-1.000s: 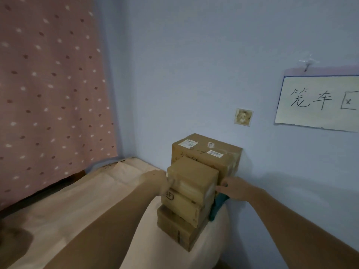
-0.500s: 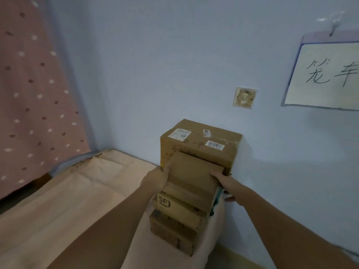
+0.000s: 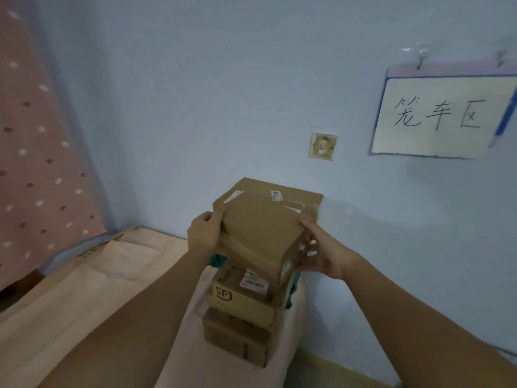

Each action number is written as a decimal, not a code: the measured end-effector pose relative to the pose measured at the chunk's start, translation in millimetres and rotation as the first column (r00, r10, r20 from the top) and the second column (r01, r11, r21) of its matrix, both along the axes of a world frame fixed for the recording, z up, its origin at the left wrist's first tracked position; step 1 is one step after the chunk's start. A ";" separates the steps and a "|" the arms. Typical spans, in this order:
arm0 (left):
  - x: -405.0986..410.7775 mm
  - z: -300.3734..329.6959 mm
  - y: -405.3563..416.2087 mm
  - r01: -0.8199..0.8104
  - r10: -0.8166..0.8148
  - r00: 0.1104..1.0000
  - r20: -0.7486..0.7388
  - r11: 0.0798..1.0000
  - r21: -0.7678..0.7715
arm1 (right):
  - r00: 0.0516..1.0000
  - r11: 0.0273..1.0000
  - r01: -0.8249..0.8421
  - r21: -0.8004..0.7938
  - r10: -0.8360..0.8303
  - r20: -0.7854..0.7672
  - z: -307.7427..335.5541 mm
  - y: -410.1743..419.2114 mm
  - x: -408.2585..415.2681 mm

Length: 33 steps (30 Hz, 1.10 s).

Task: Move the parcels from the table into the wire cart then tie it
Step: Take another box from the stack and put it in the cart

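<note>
A: What lies nearest the viewer?
B: The desk (image 3: 70, 317), draped in pale paper. At its far corner stand two stacked cardboard parcels: a lower box (image 3: 237, 341) and, resting on it, an SF-marked box (image 3: 240, 299).

A: And the raised parcel?
B: A tilted cardboard box (image 3: 257, 233) is held above the stack. The left hand (image 3: 202, 233) grips its left edge; the right hand (image 3: 321, 254) grips its right side, fingers curled beneath.

A: Behind these?
B: A larger labelled box (image 3: 296, 198) stands against the blue wall. Farther off are a wall socket (image 3: 322, 146), a handwritten sign (image 3: 439, 116) and a dotted pink curtain (image 3: 36, 163).
</note>
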<state>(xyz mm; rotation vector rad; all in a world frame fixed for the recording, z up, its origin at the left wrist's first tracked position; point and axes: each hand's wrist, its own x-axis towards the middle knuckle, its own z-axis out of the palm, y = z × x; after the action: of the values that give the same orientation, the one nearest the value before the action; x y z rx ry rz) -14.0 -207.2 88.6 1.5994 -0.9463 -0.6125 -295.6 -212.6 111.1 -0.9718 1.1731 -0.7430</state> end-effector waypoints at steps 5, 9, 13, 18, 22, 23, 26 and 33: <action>-35.8 30.1 7.6 0.157 -0.178 0.962 -0.206 0.981 -0.116 | 0.979 0.983 -0.174 0.061 0.166 0.118 29.5 21.6 -52.5; -98.0 49.1 30.0 0.219 -0.257 0.934 -0.249 0.961 -0.169 | 0.984 0.983 -0.179 0.040 0.179 -0.010 37.4 65.9 -104.7; -195.7 64.6 63.0 0.462 -0.455 0.835 -0.309 0.885 -0.056 | 0.999 0.999 0.046 -0.019 -0.046 -0.027 35.6 119.3 -172.4; -329.8 62.0 123.6 0.761 -0.698 0.595 -0.399 0.648 0.001 | 0.928 0.929 0.370 -0.024 -0.368 0.058 28.0 209.6 -276.6; -435.9 54.1 183.2 0.910 -0.806 0.372 -0.460 0.414 0.009 | 0.849 0.854 0.520 -0.016 -0.516 0.113 21.6 288.9 -356.5; -460.7 52.6 197.5 0.919 -0.818 0.347 -0.459 0.394 -0.006 | 0.839 0.841 0.540 -0.018 -0.537 0.092 21.0 307.5 -376.2; -527.1 47.7 231.9 0.932 -0.837 0.316 -0.448 0.361 -0.017 | 0.813 0.813 0.581 -0.034 -0.582 -0.015 24.1 361.9 -434.8; -668.7 35.9 271.3 0.983 -0.873 0.185 -0.451 0.163 0.086 | 0.658 0.657 0.753 -0.012 -0.753 0.013 14.7 433.8 -547.0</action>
<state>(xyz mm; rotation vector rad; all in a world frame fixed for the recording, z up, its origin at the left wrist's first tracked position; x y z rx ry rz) -682.7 64.2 124.4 0.9003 -1.6545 -2.0078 -842.6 221.2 125.8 -0.4440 1.5851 -1.4210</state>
